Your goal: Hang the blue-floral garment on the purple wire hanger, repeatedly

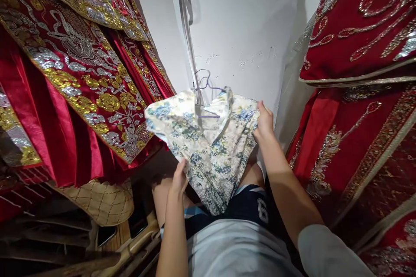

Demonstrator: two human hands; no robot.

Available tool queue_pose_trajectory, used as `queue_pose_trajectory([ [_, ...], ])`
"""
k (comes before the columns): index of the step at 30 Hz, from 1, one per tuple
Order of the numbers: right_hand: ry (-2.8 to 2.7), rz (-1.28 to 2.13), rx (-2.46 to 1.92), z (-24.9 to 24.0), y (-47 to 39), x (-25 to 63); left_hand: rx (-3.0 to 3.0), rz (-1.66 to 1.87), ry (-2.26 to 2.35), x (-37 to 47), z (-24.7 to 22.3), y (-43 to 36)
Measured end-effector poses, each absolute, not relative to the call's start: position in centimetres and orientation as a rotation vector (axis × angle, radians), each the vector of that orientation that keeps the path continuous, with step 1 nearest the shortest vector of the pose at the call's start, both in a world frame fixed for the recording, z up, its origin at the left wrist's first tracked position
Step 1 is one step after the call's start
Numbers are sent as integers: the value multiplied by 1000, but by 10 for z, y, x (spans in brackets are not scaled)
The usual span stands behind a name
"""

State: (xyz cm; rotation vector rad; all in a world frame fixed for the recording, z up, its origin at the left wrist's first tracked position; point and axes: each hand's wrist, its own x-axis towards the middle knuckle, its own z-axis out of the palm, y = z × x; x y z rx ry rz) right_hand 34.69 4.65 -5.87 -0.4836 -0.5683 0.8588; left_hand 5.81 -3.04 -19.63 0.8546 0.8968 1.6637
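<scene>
Floral garment (pixel 211 147), cream with blue-green print, hangs on a purple wire hanger (pixel 208 95) from a pale vertical pole (pixel 186 21) at the white wall (pixel 247 21), held up in front of the person between two racks of clothing. Left hand (pixel 179 179) grips the lower left edge, fingers pinching the cloth; right hand (pixel 264 123) holds the upper right shoulder, fingers closed on the fabric. Red robes with gold and silver embroidery hang on the left (pixel 74 65) and on the right (pixel 364 95), just beside the garment.
</scene>
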Motion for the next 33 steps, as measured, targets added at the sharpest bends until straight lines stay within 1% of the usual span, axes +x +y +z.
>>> queue_pose_trajectory([
  [3, -718, 952, -489, -60, 38, 338, 929, 1594, 978, 71, -210, -40],
  [6, -793, 921, -572, -82, 17, 338, 1017, 1521, 1003, 83, -217, -52],
  [8, -786, 747, -706, -105, 0, 335, 1026, 1489, 1008, 88, -219, -60],
  [11, -661, 349, -891, -138, -24, 322, 1044, 1496, 1024, 93, -220, -69],
  [12, -685, 313, -924, -146, -30, 317, 1061, 1506, 1042, 95, -219, -71],
  [13, -795, 362, -950, -153, -34, 312, 1083, 1513, 1065, 97, -218, -72],
  [14, -979, 494, -971, -158, -37, 307, 1113, 1515, 1089, 99, -217, -74],
  [17, -1711, 1120, -984, -167, -40, 296, 1189, 1543, 1131, 106, -213, -77],
  [18, -1867, 1252, -986, -169, -41, 292, 1208, 1552, 1135, 108, -211, -78],
  [19, -1957, 1303, -997, -171, -41, 289, 1224, 1557, 1137, 109, -210, -79],
  [23, -1966, 1197, -1033, -179, -44, 280, 1279, 1521, 1143, 112, -204, -83],
  [30, -1891, 1355, -952, -178, -44, 284, 1218, 1548, 1161, 108, -210, -80],
  [33, -1839, 1319, -950, -179, -44, 286, 1089, 1678, 1350, 101, -220, -76],
])
